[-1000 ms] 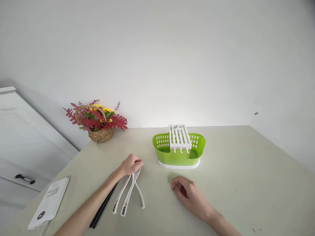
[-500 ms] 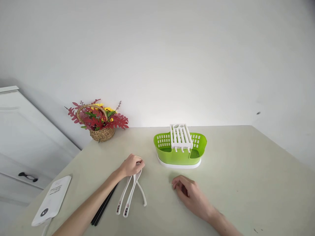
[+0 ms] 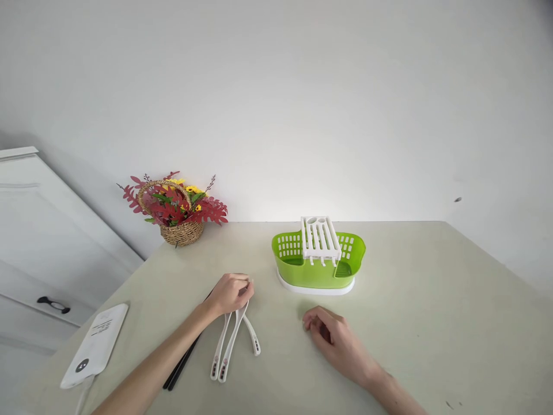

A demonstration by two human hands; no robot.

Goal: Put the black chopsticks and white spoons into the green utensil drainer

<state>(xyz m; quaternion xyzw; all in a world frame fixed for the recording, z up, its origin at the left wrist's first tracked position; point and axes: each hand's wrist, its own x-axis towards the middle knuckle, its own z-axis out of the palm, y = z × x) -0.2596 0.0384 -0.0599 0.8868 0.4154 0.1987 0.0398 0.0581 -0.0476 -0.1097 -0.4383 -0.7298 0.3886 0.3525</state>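
Note:
My left hand [image 3: 231, 292] is closed over the bowl ends of three white spoons [image 3: 230, 346], whose handles fan out toward me on the table. Black chopsticks [image 3: 181, 366] lie just left of the spoons, partly under my forearm. My right hand [image 3: 330, 336] rests on the table in front of a green cutlery basket [image 3: 302, 271], fingers loosely curled, holding nothing. The basket has a white slotted insert [image 3: 320, 236] across its middle and stands on a white tray.
A wicker basket of red and yellow flowers [image 3: 175, 210] stands at the back left by the wall. A white flat pouch [image 3: 95, 344] lies near the table's left edge. A white cabinet [image 3: 38, 242] stands left of the table [image 3: 432, 311].
My left hand has gathered the spoons a little; the rightmost spoon's handle has swung closer to the others. My right hand has stayed in place. The view has shifted slightly.

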